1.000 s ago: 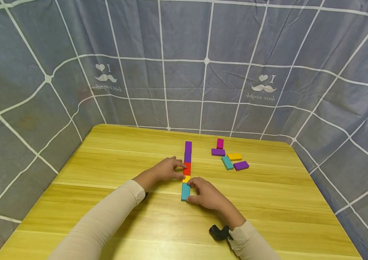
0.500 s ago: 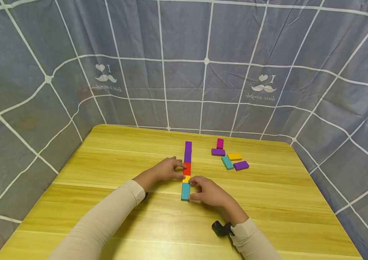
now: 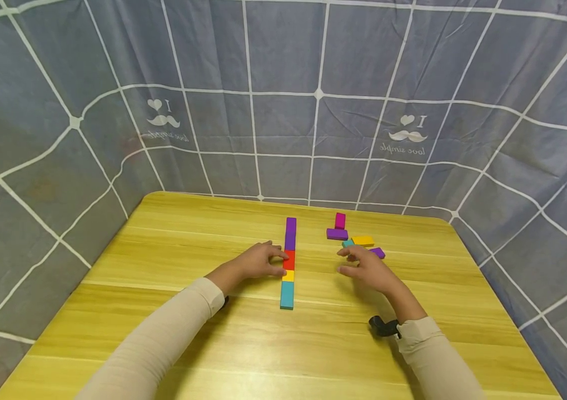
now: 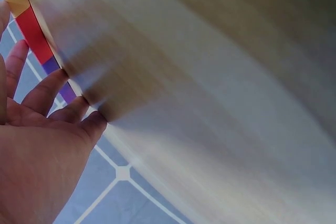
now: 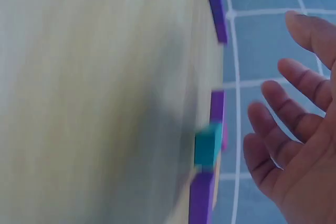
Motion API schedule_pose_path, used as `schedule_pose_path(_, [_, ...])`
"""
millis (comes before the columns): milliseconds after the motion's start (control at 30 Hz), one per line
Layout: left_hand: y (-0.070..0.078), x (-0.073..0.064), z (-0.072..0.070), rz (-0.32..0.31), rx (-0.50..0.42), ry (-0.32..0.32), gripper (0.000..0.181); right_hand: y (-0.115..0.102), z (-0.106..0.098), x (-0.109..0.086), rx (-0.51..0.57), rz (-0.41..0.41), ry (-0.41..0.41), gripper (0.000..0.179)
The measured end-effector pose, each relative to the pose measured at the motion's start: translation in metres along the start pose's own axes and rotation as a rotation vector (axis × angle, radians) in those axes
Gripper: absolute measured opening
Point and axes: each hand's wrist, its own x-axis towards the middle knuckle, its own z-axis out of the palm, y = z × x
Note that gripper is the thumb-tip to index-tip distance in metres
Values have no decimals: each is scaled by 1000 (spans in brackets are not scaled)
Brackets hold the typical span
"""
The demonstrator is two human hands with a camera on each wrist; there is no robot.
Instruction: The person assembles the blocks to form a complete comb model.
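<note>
A straight row of flat coloured blocks runs away from the person at mid-table: a teal block (image 3: 287, 295) nearest, then a yellow block (image 3: 288, 276), a red block (image 3: 290, 263) and purple blocks (image 3: 291, 233) at the far end. My left hand (image 3: 253, 261) rests along the row's left side, thumb at the yellow block and fingertips at the red one, fingers relaxed. Above the table on the right, my right hand (image 3: 369, 269) holds nothing, its fingers loosely bent. It partly hides a loose teal block (image 5: 206, 147) and a loose purple block (image 3: 378, 253).
Behind the right hand lie a loose yellow block (image 3: 363, 241), another purple block (image 3: 337, 234) and a magenta block (image 3: 340, 220). A grey checked curtain (image 3: 283, 122) surrounds the back and sides of the wooden table (image 3: 188, 228).
My right hand has left the teal block at the row's near end and moved right and away from the person, to the loose blocks. The left hand has stayed in place.
</note>
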Motion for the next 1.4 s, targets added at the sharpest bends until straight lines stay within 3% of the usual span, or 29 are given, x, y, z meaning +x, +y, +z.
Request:
schedule_pose_path(233, [-1,1,-1,4,6,-4,42,27,-23,14,-115,-24,8,45])
schedule_pose_path(467, [-2,2,0,11,2,-2,44,45,-29,24,-157,42,-25,55])
schedule_pose_path(567, [-2,2,0,13,7,-1,44,50,-30,27,-226,54,-19,57])
schedule_pose_path(700, [-3,2,1,7,7,4,43,55,-32,31,-275,61,-20,57])
schedule_pose_path(1067, [-1,0,1,-3,-1,-4,43,62,-35,39,-287,70,-68,59])
schedule_pose_path(1400, [-1,1,2,-6,7,-1,42,58,-34,43,-306,130,-94,62])
